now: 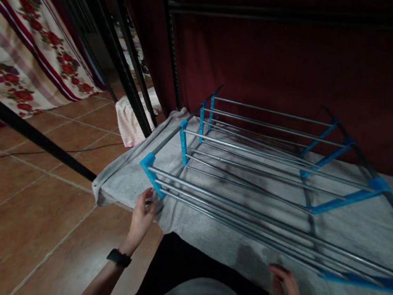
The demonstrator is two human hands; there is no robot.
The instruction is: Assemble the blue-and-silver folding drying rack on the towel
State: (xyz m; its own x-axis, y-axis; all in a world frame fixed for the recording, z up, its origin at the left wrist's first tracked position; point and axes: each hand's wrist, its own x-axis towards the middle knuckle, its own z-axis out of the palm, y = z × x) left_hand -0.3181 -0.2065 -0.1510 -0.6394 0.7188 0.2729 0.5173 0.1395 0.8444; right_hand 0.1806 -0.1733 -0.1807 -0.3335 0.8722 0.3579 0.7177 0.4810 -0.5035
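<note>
A metal rack (232, 208) of silvery tubes, dark side rails and blue plastic brackets lies on a grey cloth. My left hand (145, 210), with a dark band on the wrist, is at the rack's near left corner. Its fingers are loosely curved and apart, just beside the end of a blue bracket (153, 180); whether they touch it I cannot tell. Low on the right, my right hand (288, 293) hovers in front of the near tubes, slightly blurred, its fingers loosely stretched and nothing seen in them.
The grey cloth (201, 228) covers a low surface against a dark red curtain (280, 67). Black metal poles (38, 134) cross the left side. Beyond them are a tiled floor (51, 206), a thin cable, a pinkish striped cloth (130, 121) and a flowered curtain (27, 43).
</note>
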